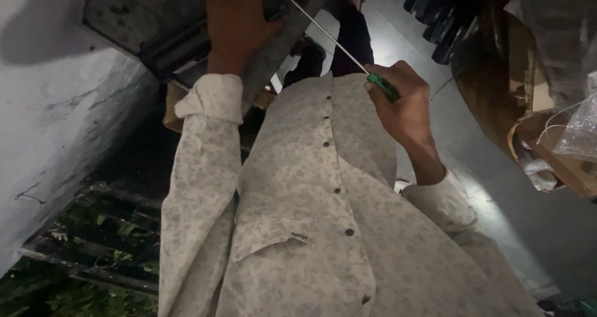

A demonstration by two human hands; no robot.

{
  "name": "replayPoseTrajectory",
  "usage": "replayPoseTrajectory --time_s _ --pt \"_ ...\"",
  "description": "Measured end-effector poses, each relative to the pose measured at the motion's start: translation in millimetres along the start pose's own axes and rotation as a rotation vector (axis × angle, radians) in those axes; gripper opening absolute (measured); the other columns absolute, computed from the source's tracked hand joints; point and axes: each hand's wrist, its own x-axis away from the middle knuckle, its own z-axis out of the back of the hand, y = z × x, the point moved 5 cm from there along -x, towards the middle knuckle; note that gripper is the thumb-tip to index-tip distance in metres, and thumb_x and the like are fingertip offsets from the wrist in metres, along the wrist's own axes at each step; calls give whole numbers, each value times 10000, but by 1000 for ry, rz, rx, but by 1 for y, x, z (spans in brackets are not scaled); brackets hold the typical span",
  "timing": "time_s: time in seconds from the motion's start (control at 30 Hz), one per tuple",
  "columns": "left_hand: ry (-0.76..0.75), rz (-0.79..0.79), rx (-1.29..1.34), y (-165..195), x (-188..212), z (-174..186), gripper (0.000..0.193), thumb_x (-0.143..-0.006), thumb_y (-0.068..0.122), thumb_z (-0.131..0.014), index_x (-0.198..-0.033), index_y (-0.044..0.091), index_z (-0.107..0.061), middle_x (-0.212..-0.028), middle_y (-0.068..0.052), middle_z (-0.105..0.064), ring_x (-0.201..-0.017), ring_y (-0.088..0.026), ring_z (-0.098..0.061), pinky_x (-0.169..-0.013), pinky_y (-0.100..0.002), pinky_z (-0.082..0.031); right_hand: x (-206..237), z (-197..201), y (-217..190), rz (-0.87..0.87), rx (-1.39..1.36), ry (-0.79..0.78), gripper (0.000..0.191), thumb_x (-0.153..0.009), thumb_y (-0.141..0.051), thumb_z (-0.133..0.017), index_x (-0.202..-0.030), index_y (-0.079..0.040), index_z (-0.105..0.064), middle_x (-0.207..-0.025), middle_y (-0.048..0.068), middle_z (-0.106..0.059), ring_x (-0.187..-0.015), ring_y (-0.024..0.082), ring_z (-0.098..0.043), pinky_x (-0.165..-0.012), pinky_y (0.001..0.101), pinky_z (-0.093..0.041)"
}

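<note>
Dim whitewashed wall rises beside a grey metal box. Against that box's lower edge presses the left hand, fingers wrapped over it. Just right of the box, the right hand closes its grip round a green-handled screwdriver, whose shaft slants up to the box.

- You wear a pale cream shirt with a faint grey, possibly floral, print.
- Small dark buttons run down its front placket.
- Your long sleeves end in turned-back cuffs at both wrists.
</note>
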Motion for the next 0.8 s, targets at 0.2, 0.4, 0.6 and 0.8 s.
replayPoseTrajectory --time_s 0.2,0.4,0.6,0.8 --pt "35 -31 -46 -4 3 -4 817 -743 482 -970 -1347 105 -568 -1211 -198 -607 -1103 -404 -599 -897 -549 -491 -8 1 -3 32 92 -69 298 -934 -17 -793 -1230 -34 -767 -861 92 -599 -676 155 -541 -604 331 -423" --pt "71 -36 -77 -8 6 -10 833 -764 494 -941 -1391 110 -550 -1240 -201 -594 -1106 -402 -599 -871 -541 -497 -10 2 -9 22 89 -52 283 -960 -27 -777 -1243 -29 -763 -863 82 -601 -641 133 -521 -571 318 -414" --pt "105 -54 -54 -6 9 -6 857 -754 475 -938 -1418 105 -541 -1257 -207 -581 -1111 -397 -597 -877 -533 -502 -9 2 -12 41 100 -52 264 -964 -30 -774 -1227 -20 -761 -866 94 -603 -646 138 -531 -558 322 -421" --pt "60 -33 -45 -4 8 -3 818 -757 482 -953 -1371 105 -565 -1214 -201 -593 -1080 -405 -599 -871 -547 -498 -26 9 -31 250 238 -172 190 -1006 17 -736 -1195 21 -755 -958 136 -664 -624 146 -602 -469 266 -476"
